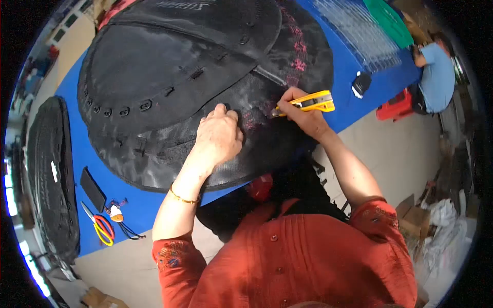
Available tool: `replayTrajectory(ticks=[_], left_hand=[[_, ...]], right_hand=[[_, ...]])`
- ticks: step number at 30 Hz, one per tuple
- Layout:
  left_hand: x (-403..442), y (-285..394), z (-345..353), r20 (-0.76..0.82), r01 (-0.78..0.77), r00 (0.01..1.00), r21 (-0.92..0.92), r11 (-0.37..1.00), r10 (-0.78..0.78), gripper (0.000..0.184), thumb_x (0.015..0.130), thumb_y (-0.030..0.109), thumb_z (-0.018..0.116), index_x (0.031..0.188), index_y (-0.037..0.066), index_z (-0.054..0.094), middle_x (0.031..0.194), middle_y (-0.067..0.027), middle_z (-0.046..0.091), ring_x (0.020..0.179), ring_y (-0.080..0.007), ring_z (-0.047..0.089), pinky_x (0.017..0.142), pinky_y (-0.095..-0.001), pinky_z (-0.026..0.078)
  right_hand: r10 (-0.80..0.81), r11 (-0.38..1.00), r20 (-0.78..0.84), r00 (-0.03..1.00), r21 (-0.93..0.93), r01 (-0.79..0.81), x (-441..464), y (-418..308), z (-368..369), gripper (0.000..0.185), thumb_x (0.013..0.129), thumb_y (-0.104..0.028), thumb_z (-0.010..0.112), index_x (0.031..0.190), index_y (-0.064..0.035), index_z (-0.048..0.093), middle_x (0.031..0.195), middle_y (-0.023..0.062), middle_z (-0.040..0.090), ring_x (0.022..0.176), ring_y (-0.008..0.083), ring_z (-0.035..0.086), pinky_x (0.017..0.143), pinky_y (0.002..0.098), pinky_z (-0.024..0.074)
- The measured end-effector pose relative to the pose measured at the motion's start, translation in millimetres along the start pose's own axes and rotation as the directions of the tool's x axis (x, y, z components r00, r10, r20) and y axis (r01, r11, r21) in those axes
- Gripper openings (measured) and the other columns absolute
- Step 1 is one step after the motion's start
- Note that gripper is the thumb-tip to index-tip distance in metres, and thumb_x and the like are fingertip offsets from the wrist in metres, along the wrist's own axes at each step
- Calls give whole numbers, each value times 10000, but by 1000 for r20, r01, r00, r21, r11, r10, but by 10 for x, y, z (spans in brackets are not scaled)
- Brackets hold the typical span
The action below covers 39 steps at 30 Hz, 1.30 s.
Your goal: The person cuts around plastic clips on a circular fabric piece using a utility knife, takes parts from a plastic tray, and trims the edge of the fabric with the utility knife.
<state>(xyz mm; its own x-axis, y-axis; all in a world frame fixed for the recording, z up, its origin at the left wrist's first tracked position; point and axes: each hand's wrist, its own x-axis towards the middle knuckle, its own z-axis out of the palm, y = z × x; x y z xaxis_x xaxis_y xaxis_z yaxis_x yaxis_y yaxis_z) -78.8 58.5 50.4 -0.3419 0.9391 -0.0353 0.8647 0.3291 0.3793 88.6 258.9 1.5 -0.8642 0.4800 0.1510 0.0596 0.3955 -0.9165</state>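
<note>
A large round black fabric piece (133, 56) with overlapping panels, small loops and buckles lies spread on a blue tabletop (349, 102). Pink thread-like marks (298, 49) run along its right side. My left hand (220, 136) presses on the fabric near the middle with its fingers curled in; whether they pinch a fold is partly hidden. In my right hand (307, 119) is a yellow utility knife (319, 101), its tip end pointing left and down at the fabric beside some pink marks, a short way right of my left hand. Any exposed blade is too small to make out.
Left of the fabric lie a flat black object (93, 188), scissors (102, 227) and a corded trinket (116, 212). A long black bundle (49, 179) is at far left. Clear plastic strips (359, 33) lie at back right; a person in blue (436, 77) sits beyond.
</note>
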Motion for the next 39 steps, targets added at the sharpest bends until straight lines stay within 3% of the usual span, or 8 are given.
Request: replayTrajectory(ticks=[6,10,17,21,23,25,30,39], left_hand=[[24,-130,135,-154,2,987,-216,976,-36,201,779,130,637,919,-11,607,1008,-216,574,921,-417,632,824,-481,528],[1,-77,85,-144,67,980,-396,916,-134,289,820,264,721,877,7,602,885,-172,587,834,-365,635,757,-446,511],[164,162,139,-237,112,959,-177,978,-152,539,836,503,736,879,-29,661,875,-213,654,834,-389,676,772,-457,534],[289,227,190,-182,139,969,-167,976,-169,497,842,443,730,897,-48,671,857,-237,682,862,-407,685,791,-476,535],[291,221,143,-92,182,976,-170,969,-199,423,852,385,724,892,-33,682,834,-222,686,846,-411,682,787,-467,530],[278,230,124,-41,250,963,-245,937,-267,365,862,338,722,878,-25,684,878,-213,680,864,-404,679,792,-455,521],[229,209,193,-118,213,962,-250,944,-248,316,867,287,719,867,-25,670,914,-207,649,879,-387,665,797,-447,507],[254,208,186,-69,229,963,-302,925,-260,258,870,238,715,841,-11,651,866,-175,615,838,-362,650,768,-442,497]], right_hand=[[120,993,-45,992,13,-120,-21,-143,21,161,923,-193,677,874,-57,609,834,24,607,799,119,594,715,285,475],[47,999,-39,998,19,-47,-13,-108,32,127,948,-178,657,899,-67,621,831,-19,601,752,55,570,665,221,461],[-20,1000,-28,999,-2,20,23,-38,33,154,939,-193,666,882,-63,608,806,-18,587,720,63,562,663,234,459],[-291,945,-16,957,-162,285,41,59,40,162,941,-187,650,867,-58,586,793,-5,575,738,65,559,685,251,465],[-280,944,0,960,-181,275,43,56,39,162,941,-181,643,862,-54,580,793,-1,577,734,78,567,693,255,469],[-125,990,-17,992,-75,124,39,43,39,101,937,-167,638,878,-92,604,891,45,587,836,200,609,728,337,480],[-176,983,-112,978,35,181,20,-44,37,149,968,-235,612,917,-96,592,822,-13,592,713,56,570,690,230,467],[-255,967,-27,966,-18,255,56,-1,24,122,957,-167,639,948,-55,593,899,9,614,851,102,610,776,254,487]])
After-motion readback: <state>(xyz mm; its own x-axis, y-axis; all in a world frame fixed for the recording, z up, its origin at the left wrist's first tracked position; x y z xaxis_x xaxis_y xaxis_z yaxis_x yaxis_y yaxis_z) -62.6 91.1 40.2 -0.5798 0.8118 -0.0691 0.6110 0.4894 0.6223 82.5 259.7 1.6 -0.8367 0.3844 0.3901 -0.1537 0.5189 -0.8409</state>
